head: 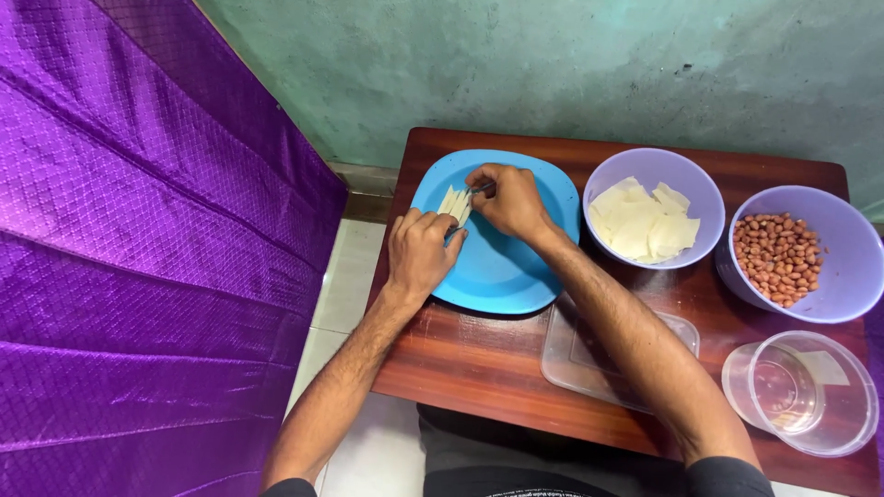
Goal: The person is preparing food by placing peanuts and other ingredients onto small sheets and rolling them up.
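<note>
Purple quilted fabric [138,248] filled the whole left side of my view, hanging beside the small wooden bench [479,368]. Past it, I saw pale floor tiles [345,276] between the cloth and the bench edge.

On the left part of the bench sat a blue plate [502,271], rounded-square in shape. My left hand [422,253] rested on its left rim, fingers curled and pressing against the lower end of a small stack of pale cut strips [455,204] lying on the plate. Its grip was together on that end of the strips, thumb side toward the plate's middle. My right hand [511,198] came in from the right across the plate, its grip clamped on a thin metal blade [481,190] whose tip met the top of the strips. How much of the blade was there I could not tell, since the fingers hid most of it.

Right of the plate stood a lavender bowl [692,179] holding pale flat pieces [642,221]. Below it, under my right forearm, lay a clear plastic lid [589,359]. Farther right, a second lavender bowl [852,267] held red-skinned peanuts [776,258]. At the near right corner lay a clear round container [801,391], tipped on its side.
</note>
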